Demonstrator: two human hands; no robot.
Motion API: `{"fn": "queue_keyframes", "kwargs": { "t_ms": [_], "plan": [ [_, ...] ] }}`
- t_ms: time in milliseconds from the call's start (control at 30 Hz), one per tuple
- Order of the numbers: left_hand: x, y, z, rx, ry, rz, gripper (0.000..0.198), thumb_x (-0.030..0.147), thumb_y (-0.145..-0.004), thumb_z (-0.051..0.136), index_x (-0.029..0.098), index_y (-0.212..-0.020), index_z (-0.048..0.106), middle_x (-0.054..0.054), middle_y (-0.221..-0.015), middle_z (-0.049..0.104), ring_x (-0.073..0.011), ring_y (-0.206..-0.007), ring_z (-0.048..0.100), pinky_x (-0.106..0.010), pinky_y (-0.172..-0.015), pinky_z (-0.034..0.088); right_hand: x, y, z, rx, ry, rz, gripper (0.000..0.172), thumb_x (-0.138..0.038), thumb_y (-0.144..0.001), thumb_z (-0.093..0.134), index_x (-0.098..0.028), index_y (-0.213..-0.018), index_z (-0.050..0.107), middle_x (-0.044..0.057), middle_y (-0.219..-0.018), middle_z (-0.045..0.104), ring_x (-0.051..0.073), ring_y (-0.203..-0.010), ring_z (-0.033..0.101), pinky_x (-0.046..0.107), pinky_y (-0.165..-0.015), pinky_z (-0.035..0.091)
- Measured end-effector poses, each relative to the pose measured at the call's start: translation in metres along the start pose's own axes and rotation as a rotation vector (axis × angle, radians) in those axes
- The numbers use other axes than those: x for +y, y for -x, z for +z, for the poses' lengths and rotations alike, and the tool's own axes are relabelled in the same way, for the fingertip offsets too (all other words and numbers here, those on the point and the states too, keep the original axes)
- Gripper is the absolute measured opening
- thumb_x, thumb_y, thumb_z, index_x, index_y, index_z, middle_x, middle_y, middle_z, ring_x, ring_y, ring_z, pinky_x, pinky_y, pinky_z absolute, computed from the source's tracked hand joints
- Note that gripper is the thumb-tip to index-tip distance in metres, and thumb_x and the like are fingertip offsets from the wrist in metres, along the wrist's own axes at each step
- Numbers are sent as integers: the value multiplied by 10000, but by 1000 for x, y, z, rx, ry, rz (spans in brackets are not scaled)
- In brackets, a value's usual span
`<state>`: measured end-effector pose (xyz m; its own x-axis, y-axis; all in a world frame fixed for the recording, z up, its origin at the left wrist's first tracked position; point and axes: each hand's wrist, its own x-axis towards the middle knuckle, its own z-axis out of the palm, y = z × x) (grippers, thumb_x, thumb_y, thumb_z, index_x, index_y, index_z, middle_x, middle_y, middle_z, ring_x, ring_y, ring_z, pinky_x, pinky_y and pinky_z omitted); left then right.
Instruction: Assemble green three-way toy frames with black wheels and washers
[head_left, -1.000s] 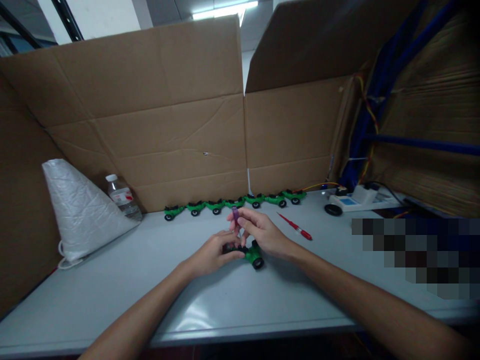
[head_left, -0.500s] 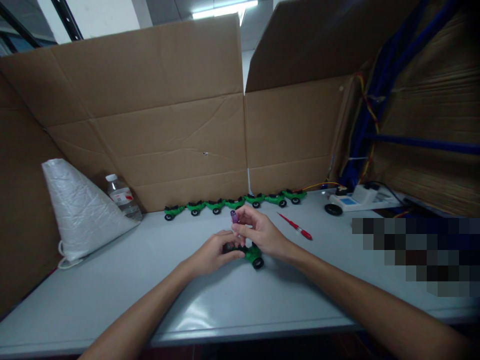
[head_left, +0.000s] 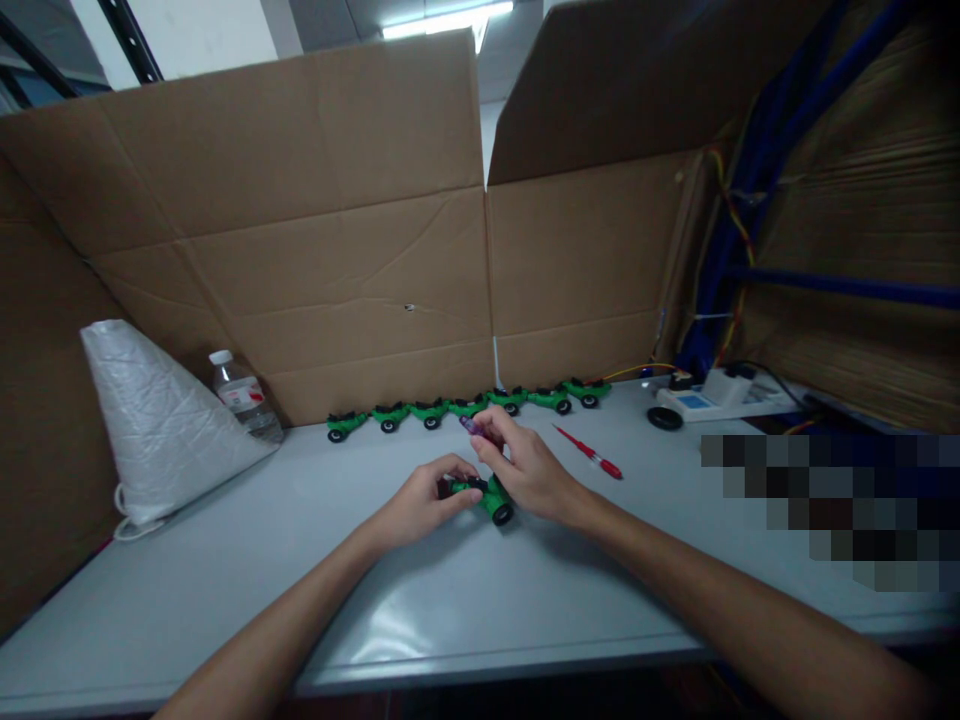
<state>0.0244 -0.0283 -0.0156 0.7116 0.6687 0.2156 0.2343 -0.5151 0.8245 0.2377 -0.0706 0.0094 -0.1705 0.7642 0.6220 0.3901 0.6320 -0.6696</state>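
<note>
My left hand (head_left: 424, 503) is closed round the left end of a small green toy vehicle (head_left: 491, 500) with black wheels, its thumb along the near side. The toy is tilted just above or on the table; contact is hard to tell. My right hand (head_left: 525, 465) is closed on a purple-handled screwdriver (head_left: 471, 426), held above the toy with its handle end leaning up to the left. The fingers hide the tool's shaft. To the right of that hand, a red screwdriver (head_left: 592, 455) lies on the table.
Several matching green toy vehicles (head_left: 551, 401) stand in a row along the cardboard wall (head_left: 360, 270). At the left are a silvery padded bag (head_left: 165, 430) and a water bottle (head_left: 244, 395). A power strip (head_left: 712, 398) and a black ring (head_left: 664, 418) lie back right on the grey-white table (head_left: 300, 570).
The purple-handled screwdriver has gone from nearly upright to leaning, and my right hand has turned with it. The toy vehicle has shifted slightly left and up in my left hand.
</note>
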Motion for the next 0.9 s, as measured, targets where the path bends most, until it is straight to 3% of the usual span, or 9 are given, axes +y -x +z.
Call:
{"fn": "queue_keyframes", "kwargs": {
  "t_ms": [233, 433, 533, 667, 800, 900],
  "plan": [
    [0, -5, -6, 210, 266, -67, 349, 446, -886, 793, 164, -1085, 745, -101, -1114, 699, -222, -994, 643, -304, -831, 539, 0, -7, -6, 232, 13, 7, 137, -362, -1000, 610, -235, -969, 570, -7, -838, 549, 168, -751, 521, 299, -700, 414],
    [2, -8, -14, 467, 607, -143, 368, 425, -848, 835, 183, -1114, 752, -106, -1258, 671, -225, -1057, 632, -315, -800, 600, 16, -13, -8, 321, -313, 191, 243, -422, -940, 663, -248, -948, 493, -40, -725, 608, 140, -585, 536, 262, -538, 414],
    [3, -9, -19, 530, 700, -151, 395, 431, -854, 831, 174, -1144, 751, -111, -1248, 675, -223, -1052, 620, -366, -813, 626, 19, -16, -8, 292, -469, 285, 304, -409, -861, 720, -250, -887, 462, -16, -721, 677, 146, -535, 569, 254, -466, 419],
    [3, -10, -22, 549, 712, -158, 396, 475, -869, 812, 166, -1106, 736, -118, -1276, 676, -234, -1095, 616, -414, -844, 628, 22, -18, -9, 189, -513, 374, 295, -381, -801, 726, -240, -845, 470, 12, -770, 722, 135, -510, 569, 245, -435, 392],
    [-5, -11, -21, 517, 611, -163, 449, 525, -864, 806, 158, -1108, 716, -116, -1202, 718, -226, -1086, 649, -329, -865, 568, 30, -18, -10, 96, -373, 399, 172, -363, -866, 604, -208, -940, 605, -12, -769, 677, 109, -491, 484, 246, -455, 319],
    [-11, -11, -21, 486, 553, -120, 459, 516, -863, 811, 163, -1132, 693, -93, -1121, 727, -204, -1036, 656, -303, -890, 533, 37, -17, -11, 4, -223, 290, 198, -359, -899, 587, -188, -865, 680, -10, -704, 624, 140, -610, 530, 269, -573, 377]
  ]
}}
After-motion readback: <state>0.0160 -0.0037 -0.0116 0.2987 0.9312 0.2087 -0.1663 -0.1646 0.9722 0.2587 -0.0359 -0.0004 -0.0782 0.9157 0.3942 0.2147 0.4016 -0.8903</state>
